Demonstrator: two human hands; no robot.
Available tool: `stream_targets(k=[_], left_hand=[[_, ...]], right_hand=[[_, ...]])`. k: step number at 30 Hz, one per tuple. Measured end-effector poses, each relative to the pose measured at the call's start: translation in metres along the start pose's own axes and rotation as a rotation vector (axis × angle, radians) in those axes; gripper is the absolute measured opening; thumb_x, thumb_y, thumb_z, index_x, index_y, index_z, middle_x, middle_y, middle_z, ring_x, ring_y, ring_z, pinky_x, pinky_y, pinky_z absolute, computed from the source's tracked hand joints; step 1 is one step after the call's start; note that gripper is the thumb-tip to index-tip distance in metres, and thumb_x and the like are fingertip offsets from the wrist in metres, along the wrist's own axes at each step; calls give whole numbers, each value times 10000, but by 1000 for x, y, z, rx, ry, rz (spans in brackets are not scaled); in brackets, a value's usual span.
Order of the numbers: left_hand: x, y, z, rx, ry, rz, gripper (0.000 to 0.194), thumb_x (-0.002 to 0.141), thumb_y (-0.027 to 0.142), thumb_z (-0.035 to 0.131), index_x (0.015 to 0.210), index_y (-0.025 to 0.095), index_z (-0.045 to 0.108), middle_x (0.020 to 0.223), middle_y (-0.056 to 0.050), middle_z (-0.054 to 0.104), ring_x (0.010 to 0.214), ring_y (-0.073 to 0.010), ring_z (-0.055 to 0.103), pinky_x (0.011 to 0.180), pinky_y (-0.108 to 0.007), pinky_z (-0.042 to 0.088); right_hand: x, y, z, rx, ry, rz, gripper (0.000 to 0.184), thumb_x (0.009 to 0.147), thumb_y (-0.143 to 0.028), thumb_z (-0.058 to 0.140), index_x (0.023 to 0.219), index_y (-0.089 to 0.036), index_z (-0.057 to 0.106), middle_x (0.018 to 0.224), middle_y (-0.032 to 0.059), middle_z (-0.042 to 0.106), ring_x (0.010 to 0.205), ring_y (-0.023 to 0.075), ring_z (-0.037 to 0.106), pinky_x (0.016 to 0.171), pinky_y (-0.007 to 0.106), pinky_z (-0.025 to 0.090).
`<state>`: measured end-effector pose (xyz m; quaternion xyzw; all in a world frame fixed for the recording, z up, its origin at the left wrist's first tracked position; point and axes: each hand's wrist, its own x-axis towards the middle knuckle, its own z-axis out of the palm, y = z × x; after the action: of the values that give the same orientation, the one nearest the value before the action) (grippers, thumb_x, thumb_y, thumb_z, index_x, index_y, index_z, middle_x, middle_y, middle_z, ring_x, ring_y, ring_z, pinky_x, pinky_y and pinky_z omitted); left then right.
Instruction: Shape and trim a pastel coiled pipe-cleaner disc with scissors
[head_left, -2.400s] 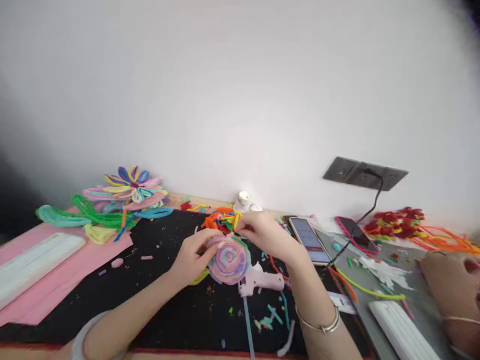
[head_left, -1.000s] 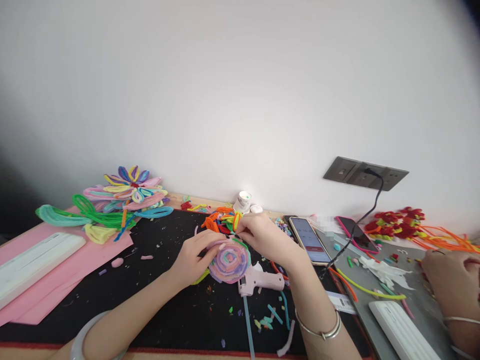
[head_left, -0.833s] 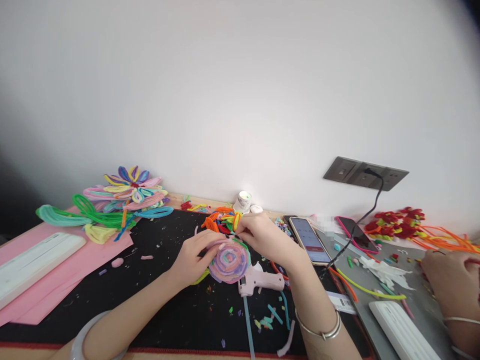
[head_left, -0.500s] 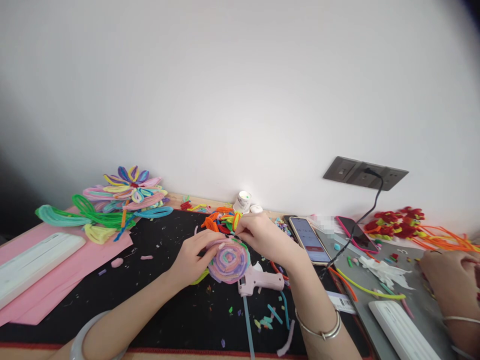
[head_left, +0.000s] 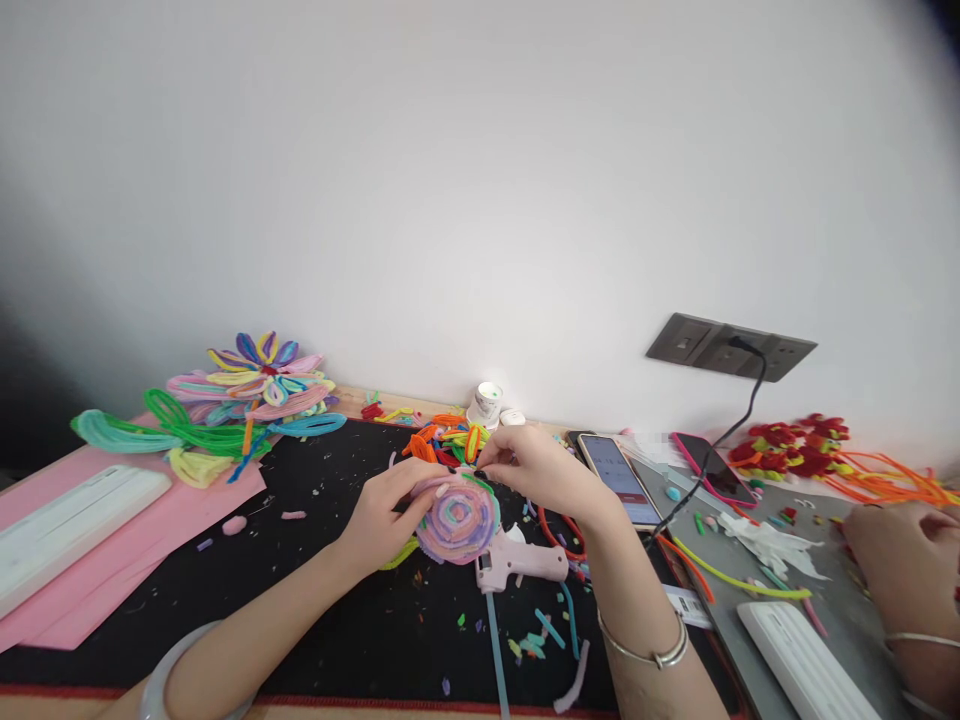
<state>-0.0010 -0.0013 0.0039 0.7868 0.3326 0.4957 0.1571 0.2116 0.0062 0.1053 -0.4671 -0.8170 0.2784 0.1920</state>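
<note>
A round, flat spiral of pastel pipe cleaners (head_left: 456, 520), in pink, purple and green rings, is held up over the black mat (head_left: 315, 600). My left hand (head_left: 384, 512) pinches it at its upper left edge, thumb in front. At the upper right edge my right hand (head_left: 529, 470) has its fingertips pinched together, close to a green strand; whatever lies between them is too small to make out. Just right of the spiral, a pale pink glue gun (head_left: 525, 562) lies on the mat with a long glue stick (head_left: 496, 650) coming out of its back.
Pipe-cleaner flowers (head_left: 266, 375) and green loops lie on pink sheets (head_left: 150, 560) at left. Behind my hands are orange bundles (head_left: 424, 442) and a paper cup (head_left: 487, 400). Phones (head_left: 619, 480) and a black cord (head_left: 739, 420) are at right, beside another person's hand (head_left: 900, 560).
My right hand has shifted slightly down and right along the spiral's upper edge, its wrist turning a little. My left hand and the spiral have hardly moved.
</note>
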Motion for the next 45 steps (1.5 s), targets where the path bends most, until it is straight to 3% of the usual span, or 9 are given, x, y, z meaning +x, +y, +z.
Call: stream_targets(k=[14, 26, 35, 45], left_hand=[[0, 0, 0, -3, 12, 39, 156, 891, 176, 530, 971, 182, 664, 903, -55, 726, 822, -157, 666, 748, -260, 542], [-4, -4, 3, 1, 3, -61, 199, 888, 257, 535, 1035, 176, 641, 936, -68, 733, 783, -168, 684, 728, -266, 561], [-5, -2, 3, 45, -24, 55, 202, 887, 226, 524, 1051, 185, 635, 966, -75, 739, 819, -174, 692, 757, -265, 555], [-6, -4, 3, 31, -10, 9, 200, 885, 235, 532, 1043, 174, 640, 950, -78, 739, 785, -169, 689, 744, -269, 557]], right_hand=[[3, 2, 1, 15, 20, -2, 134, 746, -47, 542, 723, -139, 637, 694, 3, 639, 634, 111, 562, 573, 205, 403], [0, 1, 0, -4, 2, 9, 118, 758, -74, 560, 728, -148, 648, 688, -2, 637, 634, 108, 558, 585, 211, 404], [1, 3, -1, 40, -32, -66, 103, 787, -96, 578, 780, -148, 668, 740, 11, 668, 673, 113, 593, 618, 218, 436], [3, -1, 2, -5, -13, -95, 140, 781, -43, 549, 703, -151, 588, 651, -29, 577, 614, 91, 511, 587, 206, 378]])
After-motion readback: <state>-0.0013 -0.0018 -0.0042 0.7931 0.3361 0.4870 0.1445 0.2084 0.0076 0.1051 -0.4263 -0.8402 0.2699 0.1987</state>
